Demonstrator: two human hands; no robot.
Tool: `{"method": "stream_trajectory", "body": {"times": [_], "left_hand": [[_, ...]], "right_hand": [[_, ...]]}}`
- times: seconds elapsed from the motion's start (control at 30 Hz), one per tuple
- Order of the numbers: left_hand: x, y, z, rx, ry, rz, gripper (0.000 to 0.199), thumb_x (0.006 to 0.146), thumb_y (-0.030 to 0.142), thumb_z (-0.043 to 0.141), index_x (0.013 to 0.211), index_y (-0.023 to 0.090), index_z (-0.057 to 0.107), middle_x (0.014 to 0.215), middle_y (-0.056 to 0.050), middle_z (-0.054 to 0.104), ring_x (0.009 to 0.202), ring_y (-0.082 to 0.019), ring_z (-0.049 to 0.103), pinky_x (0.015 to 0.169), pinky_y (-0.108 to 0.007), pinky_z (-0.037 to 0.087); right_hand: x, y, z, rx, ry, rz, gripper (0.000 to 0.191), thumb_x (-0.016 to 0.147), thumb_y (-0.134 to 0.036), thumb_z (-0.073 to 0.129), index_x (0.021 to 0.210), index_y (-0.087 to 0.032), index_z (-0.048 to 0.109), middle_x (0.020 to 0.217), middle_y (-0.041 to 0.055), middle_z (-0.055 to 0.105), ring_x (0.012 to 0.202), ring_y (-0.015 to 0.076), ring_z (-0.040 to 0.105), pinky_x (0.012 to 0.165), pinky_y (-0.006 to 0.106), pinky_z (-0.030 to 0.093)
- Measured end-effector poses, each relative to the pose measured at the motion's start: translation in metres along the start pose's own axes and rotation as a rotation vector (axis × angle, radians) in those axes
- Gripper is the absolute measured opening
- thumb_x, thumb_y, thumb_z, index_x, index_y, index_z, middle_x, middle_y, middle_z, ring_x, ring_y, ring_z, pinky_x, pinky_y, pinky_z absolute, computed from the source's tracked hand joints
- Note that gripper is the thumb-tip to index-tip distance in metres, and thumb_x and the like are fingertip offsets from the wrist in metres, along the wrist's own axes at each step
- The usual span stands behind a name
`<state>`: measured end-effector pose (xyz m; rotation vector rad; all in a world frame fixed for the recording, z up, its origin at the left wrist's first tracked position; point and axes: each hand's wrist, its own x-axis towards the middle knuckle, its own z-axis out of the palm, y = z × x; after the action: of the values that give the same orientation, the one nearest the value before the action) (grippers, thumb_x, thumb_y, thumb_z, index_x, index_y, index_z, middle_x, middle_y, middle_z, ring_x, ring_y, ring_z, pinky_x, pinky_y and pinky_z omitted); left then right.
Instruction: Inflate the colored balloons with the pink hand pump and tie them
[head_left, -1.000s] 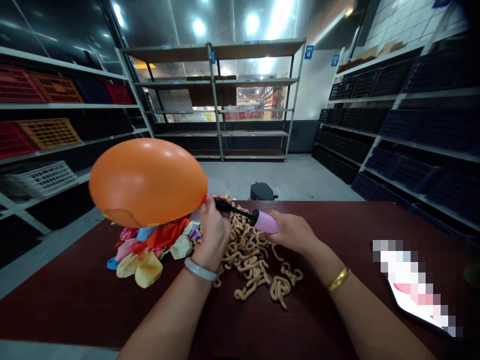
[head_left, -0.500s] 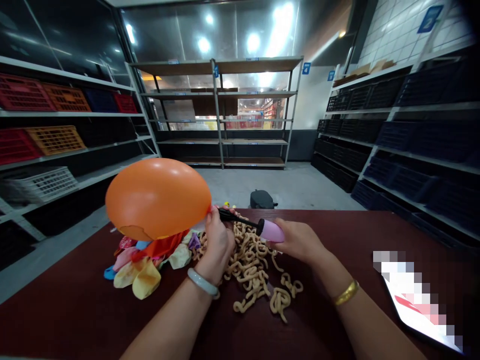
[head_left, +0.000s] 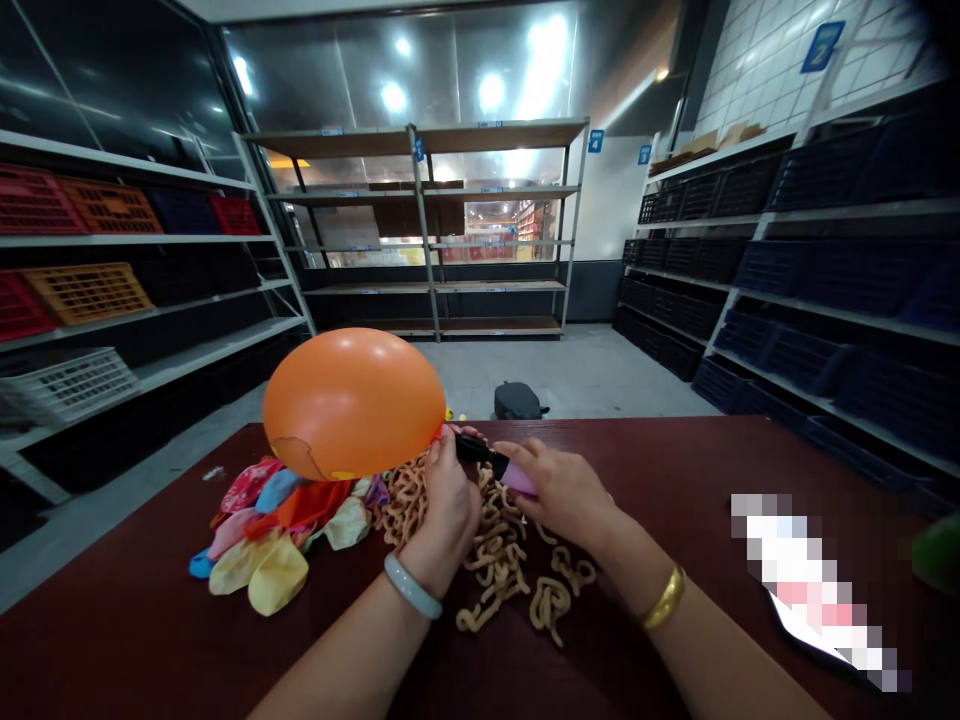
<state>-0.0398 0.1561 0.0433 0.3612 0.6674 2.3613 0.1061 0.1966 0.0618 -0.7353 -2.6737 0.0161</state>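
Note:
An inflated orange balloon (head_left: 354, 402) hangs above the table's left half, its neck on the black nozzle of a hand pump (head_left: 516, 477). My left hand (head_left: 452, 490) is closed round the balloon's neck and the nozzle end. Around the pump's pink-purple body my right hand (head_left: 559, 495) is wrapped, close to my left hand. Below both hands lies a pile of tan curly strands (head_left: 495, 560). Flat balloons (head_left: 277, 565) in yellow, red, blue and pink lie in a heap at the left.
The dark red table (head_left: 660, 450) bears a blurred-out flat device (head_left: 814, 640) at the right. A green object (head_left: 937, 555) shows at the right edge. Beyond the table a dark bag (head_left: 517, 400) is on the floor. Shelves with crates (head_left: 90, 290) line both sides.
My right hand has moved toward my left hand, and the pump's black shaft has slid into its body. The balloon has shifted right in the picture. A green object has appeared at the right edge.

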Motion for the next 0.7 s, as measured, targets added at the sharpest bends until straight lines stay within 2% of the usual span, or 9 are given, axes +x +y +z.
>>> {"method": "stream_trajectory", "body": {"times": [0.2,0.4,0.57,0.7], "left_hand": [[0.024,0.020,-0.005,0.020,0.066,0.078,0.019,0.079,0.029,0.069,0.075,0.016,0.055,0.068,0.000,0.063,0.063,-0.012,0.061,0.073,-0.028,0.049],[0.044,0.038,-0.011,0.096,0.085,0.071,0.018,0.079,0.028,0.070,0.075,0.015,0.058,0.070,-0.002,0.067,0.069,-0.012,0.065,0.073,-0.025,0.050],[0.038,0.044,-0.009,0.213,0.048,-0.029,0.015,0.079,0.026,0.064,0.074,0.017,0.054,0.067,0.000,0.064,0.059,-0.010,0.061,0.057,-0.020,0.046],[0.030,0.046,-0.004,0.281,-0.061,-0.132,0.022,0.077,0.027,0.055,0.064,0.020,0.039,0.057,0.003,0.051,0.046,-0.009,0.048,0.038,-0.017,0.029]], "right_hand": [[-0.001,0.009,0.000,0.001,-0.032,0.011,0.058,0.080,-0.036,0.061,0.135,-0.033,0.043,0.113,0.0050,0.061,0.087,0.0226,0.065,0.069,0.032,0.043],[-0.002,0.060,0.000,-0.021,-0.092,0.189,0.053,0.077,-0.036,0.059,0.129,-0.032,0.051,0.114,0.0061,0.065,0.093,0.0266,0.065,0.068,0.032,0.042],[-0.010,0.099,0.001,-0.079,-0.221,0.379,0.051,0.075,-0.039,0.064,0.125,-0.028,0.055,0.105,0.0091,0.069,0.095,0.0295,0.065,0.069,0.034,0.042],[-0.014,0.105,0.002,-0.091,-0.239,0.426,0.052,0.071,-0.044,0.072,0.119,-0.025,0.062,0.105,0.0117,0.068,0.096,0.0317,0.064,0.071,0.037,0.045]]}}
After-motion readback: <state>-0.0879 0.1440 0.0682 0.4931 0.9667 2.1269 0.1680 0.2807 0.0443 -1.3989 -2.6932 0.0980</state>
